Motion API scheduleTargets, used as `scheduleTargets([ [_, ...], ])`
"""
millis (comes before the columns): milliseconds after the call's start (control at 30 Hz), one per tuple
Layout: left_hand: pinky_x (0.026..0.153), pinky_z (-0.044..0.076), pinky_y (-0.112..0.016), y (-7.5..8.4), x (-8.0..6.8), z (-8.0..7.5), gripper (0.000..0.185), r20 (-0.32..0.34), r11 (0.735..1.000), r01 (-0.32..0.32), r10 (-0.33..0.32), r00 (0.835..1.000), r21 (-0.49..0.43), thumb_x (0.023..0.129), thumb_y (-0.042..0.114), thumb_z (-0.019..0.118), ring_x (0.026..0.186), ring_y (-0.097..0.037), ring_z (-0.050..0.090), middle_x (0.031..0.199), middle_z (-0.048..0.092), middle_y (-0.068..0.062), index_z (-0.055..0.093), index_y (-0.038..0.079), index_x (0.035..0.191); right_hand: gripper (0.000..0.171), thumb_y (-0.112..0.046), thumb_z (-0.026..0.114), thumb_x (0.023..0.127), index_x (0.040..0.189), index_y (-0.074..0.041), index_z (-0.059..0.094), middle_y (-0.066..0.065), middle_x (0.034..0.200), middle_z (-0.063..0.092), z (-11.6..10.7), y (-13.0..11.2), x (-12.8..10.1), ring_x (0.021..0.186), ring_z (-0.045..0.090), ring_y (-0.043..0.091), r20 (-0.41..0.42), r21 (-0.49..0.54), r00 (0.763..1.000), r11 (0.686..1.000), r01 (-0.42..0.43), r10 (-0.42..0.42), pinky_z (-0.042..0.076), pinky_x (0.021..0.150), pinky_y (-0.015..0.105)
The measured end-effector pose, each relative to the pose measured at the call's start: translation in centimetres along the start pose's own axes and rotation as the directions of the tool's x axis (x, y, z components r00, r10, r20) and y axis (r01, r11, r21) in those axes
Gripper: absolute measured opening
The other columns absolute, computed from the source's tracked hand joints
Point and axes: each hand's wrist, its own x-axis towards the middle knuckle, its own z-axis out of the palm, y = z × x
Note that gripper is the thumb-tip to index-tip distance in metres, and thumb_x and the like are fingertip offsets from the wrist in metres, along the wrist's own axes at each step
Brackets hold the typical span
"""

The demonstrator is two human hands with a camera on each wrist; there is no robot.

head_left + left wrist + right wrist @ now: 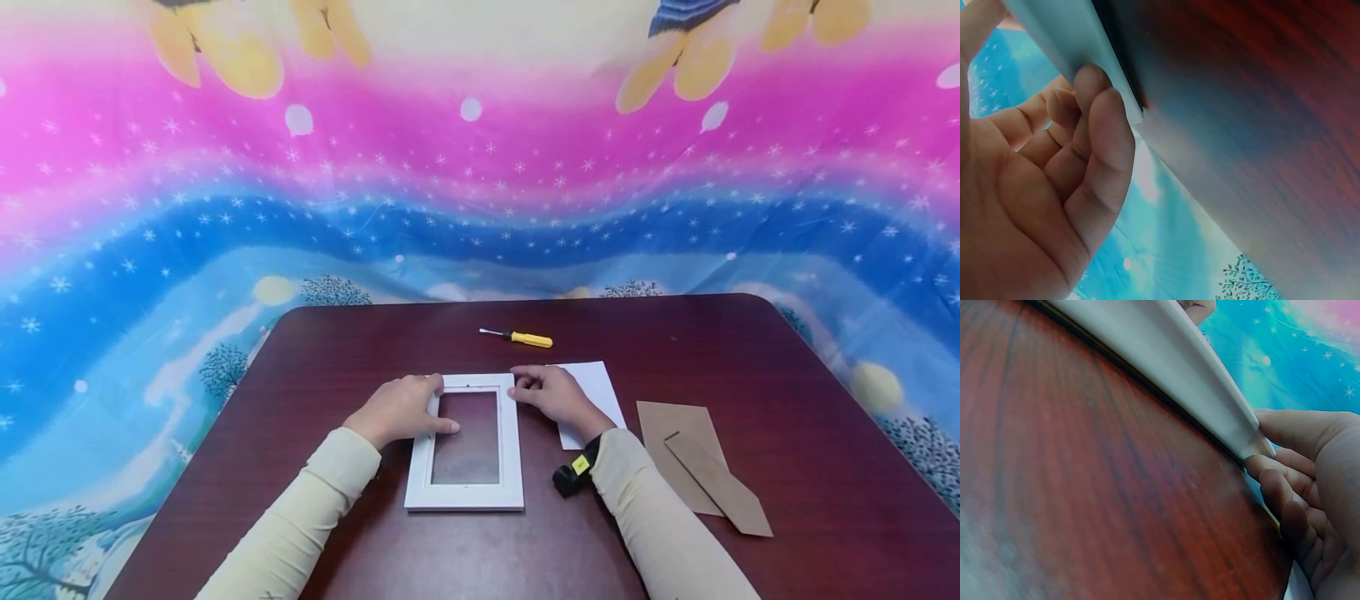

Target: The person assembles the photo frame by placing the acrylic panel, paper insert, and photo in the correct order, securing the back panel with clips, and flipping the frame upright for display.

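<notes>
both hands, left hand (401, 408) and right hand (551, 392), pinch the white frame's (467, 500) far corners; next, probably a steady lift or turn.

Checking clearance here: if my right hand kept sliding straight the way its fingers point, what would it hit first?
The right hand points left at the white picture frame, whose top right corner its fingertips already touch. So the frame comes first, likely before the left hand across it.

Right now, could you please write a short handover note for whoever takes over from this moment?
Left hand grips the white picture frame at its far left corner; right hand pinches the far right corner.
The frame lies flat on the table.
White sheet beside the right hand; two brown backing boards further right; yellow screwdriver beyond the frame.
Done: frame stands empty, parts laid out.
Left: probably refitting sheet and boards.
</notes>
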Motion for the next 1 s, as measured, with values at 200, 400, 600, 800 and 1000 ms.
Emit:
scheduleTargets([
  [200,0.068,0.048,-0.033,0.1,-0.1,-0.1,0.065,0.007,1.000,0.005,-0.005,1.000,-0.006,0.073,0.064,0.076,0.073,-0.013,0.054,0.090,0.062,0.002,0.061,0.013,0.111,0.045,-0.037,0.074,0.087,0.127,-0.017,0.065,-0.007,0.083,0.065,0.1,0.1,-0.1,0.065,0.054,0.017,0.009,0.043,1.000,0.999,-0.014,0.013,0.043,0.059,0.032],
  [400,0.067,0.048,-0.033,0.3,-0.2,-0.2,0.065,0.012,1.000,0.005,-0.005,1.000,-0.011,0.073,0.064,0.076,0.072,-0.013,0.054,0.088,0.061,0.003,0.061,0.013,0.111,0.045,-0.038,0.074,0.086,0.125,-0.017,0.066,-0.005,0.082,0.065,0.1,0.1,-0.1,0.064,0.053,0.018,-0.004,0.046,1.000,0.999,-0.020,0.020,0.043,0.059,0.033],
  [600,0.062,0.047,-0.032,-0.1,0.0,-0.6,0.060,0.023,0.999,-0.004,0.005,1.000,-0.047,0.075,0.064,0.073,0.064,-0.012,0.054,0.074,0.057,0.004,0.059,0.014,0.106,0.045,-0.037,0.074,0.087,0.126,-0.017,0.066,-0.005,0.082,0.064,0.0,0.0,-0.2,0.062,0.052,0.017,-0.003,0.045,1.000,0.999,-0.008,0.008,0.043,0.058,0.033],
  [800,0.062,0.047,-0.033,-0.9,0.2,-0.7,0.054,0.021,0.991,0.006,-0.003,1.000,-0.132,0.080,0.060,0.071,0.061,-0.012,0.055,0.067,0.056,0.004,0.058,0.016,0.108,0.045,-0.037,0.074,0.087,0.126,-0.018,0.066,-0.006,0.081,0.064,0.1,0.2,0.0,0.062,0.052,0.017,0.002,0.035,1.000,0.999,-0.010,0.010,0.043,0.059,0.032],
  [1000,0.066,0.048,-0.034,-1.8,1.0,-0.8,0.049,-0.024,0.986,0.004,-0.008,1.000,-0.168,0.084,0.055,0.070,0.067,-0.012,0.056,0.077,0.060,0.003,0.057,0.017,0.112,0.045,-0.037,0.074,0.087,0.126,-0.018,0.066,-0.006,0.080,0.064,0.0,0.2,0.0,0.062,0.053,0.017,0.000,0.024,1.000,1.000,-0.010,0.010,0.043,0.059,0.033],
])
